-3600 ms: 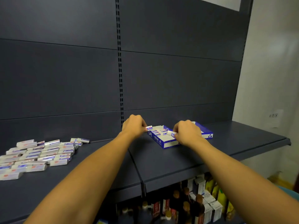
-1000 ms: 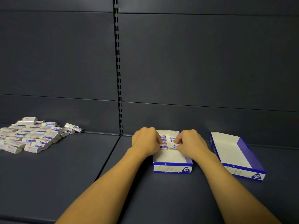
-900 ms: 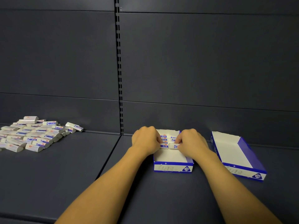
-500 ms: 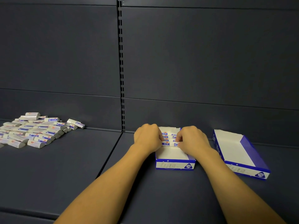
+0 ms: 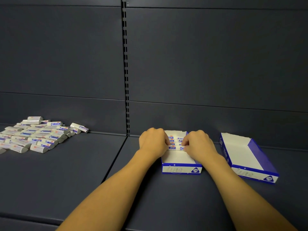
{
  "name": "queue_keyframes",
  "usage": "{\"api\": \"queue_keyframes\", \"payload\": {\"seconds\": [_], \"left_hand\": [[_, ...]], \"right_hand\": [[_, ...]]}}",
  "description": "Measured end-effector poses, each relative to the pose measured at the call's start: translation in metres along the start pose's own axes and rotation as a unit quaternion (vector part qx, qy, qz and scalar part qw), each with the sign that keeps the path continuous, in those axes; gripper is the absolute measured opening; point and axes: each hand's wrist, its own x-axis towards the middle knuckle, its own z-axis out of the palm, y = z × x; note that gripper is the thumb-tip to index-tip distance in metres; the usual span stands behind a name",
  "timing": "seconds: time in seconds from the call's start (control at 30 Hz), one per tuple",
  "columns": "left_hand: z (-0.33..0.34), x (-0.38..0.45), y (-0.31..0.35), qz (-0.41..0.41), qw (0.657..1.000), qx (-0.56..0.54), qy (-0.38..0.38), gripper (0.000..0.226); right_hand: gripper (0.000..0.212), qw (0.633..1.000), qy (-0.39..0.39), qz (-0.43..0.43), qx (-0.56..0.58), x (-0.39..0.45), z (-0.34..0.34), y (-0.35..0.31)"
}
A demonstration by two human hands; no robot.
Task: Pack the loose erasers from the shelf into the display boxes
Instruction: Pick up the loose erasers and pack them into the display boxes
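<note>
Hands: left hand (image 5: 154,143) & right hand (image 5: 199,145) both over the box w/ erasers (image 5: 181,169), fingers curled down and pinching the ends of the front eraser (image 5: 175,148) in the row; same grip as a sec ago.
Change: barely any in the last sec. Front eraser has been nudged back toward the others; a few secs ago the hands were at the box from further off, w/ it skewed on the shelf.
Meaning: prob. squaring up the row, not fetching more. Only about four erasers in, at the back end of the box; front half bare.
Loose pile: loose erasers (image 5: 33,135) heaped at far left of the shelf (image 5: 83,180), near its back edge, well apart from both boxes. Most of the job left.
Second box: empty box (image 5: 246,157) just right of the first, angled, nothing in it.
Writing: "2B" in a blue triangle on each box front; pale script beside it unreadable. Eraser sleeves white/blue w/ red mark, text too small.
</note>
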Motion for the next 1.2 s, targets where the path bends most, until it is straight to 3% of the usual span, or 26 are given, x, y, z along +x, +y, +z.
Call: {"api": "queue_keyframes", "payload": {"seconds": [0.27,0.47,0.63,0.73,1.0,1.2], "left_hand": [[0.009,0.007,0.002,0.026,0.998,0.052,0.001,0.025],[-0.009,0.010,-0.004,0.030,0.997,-0.043,-0.065,0.026],[-0.043,0.001,-0.015,-0.006,0.995,-0.098,-0.015,0.021],[-0.063,-0.010,-0.030,-0.036,0.997,-0.072,-0.008,0.023],[-0.107,-0.059,-0.068,-0.070,0.992,0.073,-0.069,0.020],[-0.138,-0.099,-0.102,-0.124,0.979,0.143,-0.081,0.026]], "right_hand": [[0.012,1.000,0.001,0.003,0.027,-0.004,-0.004,-0.001],[0.010,0.999,-0.014,-0.014,0.047,-0.002,-0.014,-0.003],[0.007,0.993,0.052,-0.040,0.097,0.000,-0.045,-0.009],[0.012,0.990,0.062,-0.075,0.101,-0.002,-0.058,-0.022],[0.027,0.989,-0.054,-0.129,0.050,-0.016,-0.053,-0.083],[0.005,0.985,-0.103,-0.140,-0.003,-0.032,-0.051,-0.128]]}}
